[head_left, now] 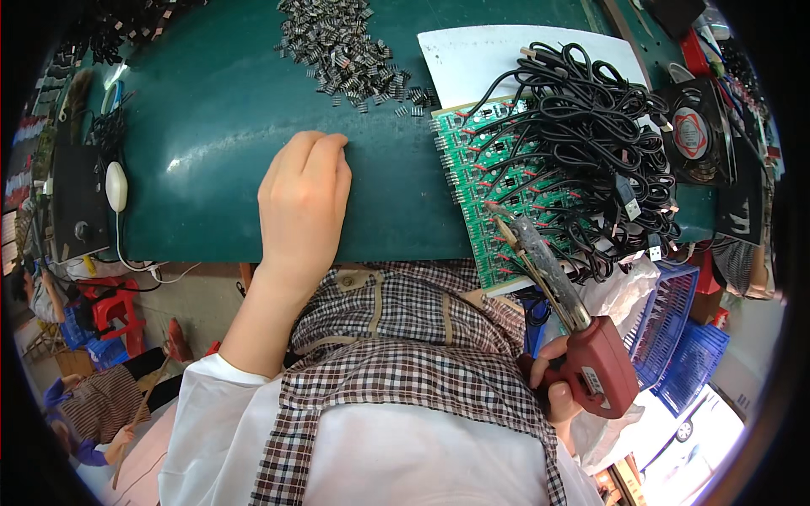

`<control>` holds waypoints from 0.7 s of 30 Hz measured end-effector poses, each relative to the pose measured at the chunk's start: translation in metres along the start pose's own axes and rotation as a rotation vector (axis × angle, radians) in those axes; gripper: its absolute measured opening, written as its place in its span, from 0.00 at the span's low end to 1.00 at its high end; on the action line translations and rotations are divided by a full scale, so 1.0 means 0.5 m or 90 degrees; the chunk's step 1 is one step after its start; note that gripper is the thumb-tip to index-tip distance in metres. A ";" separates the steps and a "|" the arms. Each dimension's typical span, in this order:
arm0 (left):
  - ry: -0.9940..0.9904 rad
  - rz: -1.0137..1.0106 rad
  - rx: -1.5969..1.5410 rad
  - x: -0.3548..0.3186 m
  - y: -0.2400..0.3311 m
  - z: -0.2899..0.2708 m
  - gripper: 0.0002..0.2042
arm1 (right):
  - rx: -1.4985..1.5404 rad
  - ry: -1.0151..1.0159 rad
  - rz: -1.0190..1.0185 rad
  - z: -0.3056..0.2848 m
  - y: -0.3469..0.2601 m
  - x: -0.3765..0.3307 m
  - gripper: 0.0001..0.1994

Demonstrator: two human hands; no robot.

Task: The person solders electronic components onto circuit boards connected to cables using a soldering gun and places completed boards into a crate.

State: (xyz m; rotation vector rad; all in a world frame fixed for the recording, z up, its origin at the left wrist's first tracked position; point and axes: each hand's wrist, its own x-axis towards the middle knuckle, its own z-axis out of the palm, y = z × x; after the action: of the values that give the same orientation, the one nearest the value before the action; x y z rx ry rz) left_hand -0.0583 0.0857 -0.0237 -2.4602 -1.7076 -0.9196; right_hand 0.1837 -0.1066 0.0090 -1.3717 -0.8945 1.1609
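Maroon, pistol-shaped soldering gun (601,364) over green circuit boards (496,181)

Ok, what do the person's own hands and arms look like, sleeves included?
The left hand is bare: no glove, ring or watch shows. A loose, plain white sleeve ends partway down that forearm. The right hand shows bare fingers, no glove; its sleeve is too hidden to describe. No cables or markings show on either hand.

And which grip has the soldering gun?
The right grip, around the dark red soldering gun; the left grip, at the green tabletop, shows no tool.
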 end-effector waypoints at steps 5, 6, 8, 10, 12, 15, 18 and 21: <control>-0.069 -0.066 -0.060 0.003 0.004 -0.023 0.06 | 0.005 0.008 0.007 0.015 -0.008 0.011 0.35; -0.080 -0.076 -0.073 0.002 0.005 -0.025 0.06 | 0.005 0.009 0.010 0.018 -0.009 0.015 0.35; -0.082 -0.110 -0.134 0.000 0.005 -0.027 0.05 | 0.001 -0.011 0.042 0.023 -0.012 0.025 0.34; -0.088 -0.151 -0.189 -0.002 0.004 -0.028 0.05 | -0.015 -0.022 0.035 0.027 -0.013 0.032 0.34; -0.096 -0.155 -0.287 -0.004 0.004 -0.028 0.05 | -0.029 -0.033 0.041 0.029 -0.013 0.036 0.34; -0.135 -0.256 -0.443 -0.008 0.014 -0.033 0.06 | -0.046 -0.010 0.041 0.032 -0.010 0.034 0.34; -0.189 -0.339 -0.587 -0.010 0.037 -0.038 0.07 | -0.035 0.006 0.069 0.031 -0.009 0.032 0.34; -0.261 -0.405 -0.807 -0.011 0.063 -0.046 0.11 | -0.029 -0.023 0.082 0.030 -0.010 0.029 0.34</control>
State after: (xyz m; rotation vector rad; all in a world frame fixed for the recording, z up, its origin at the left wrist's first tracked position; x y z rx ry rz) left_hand -0.0429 0.0607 0.0028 -2.8187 -2.7130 -2.2719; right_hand 0.1730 -0.0884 0.0124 -1.4675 -0.8738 1.2728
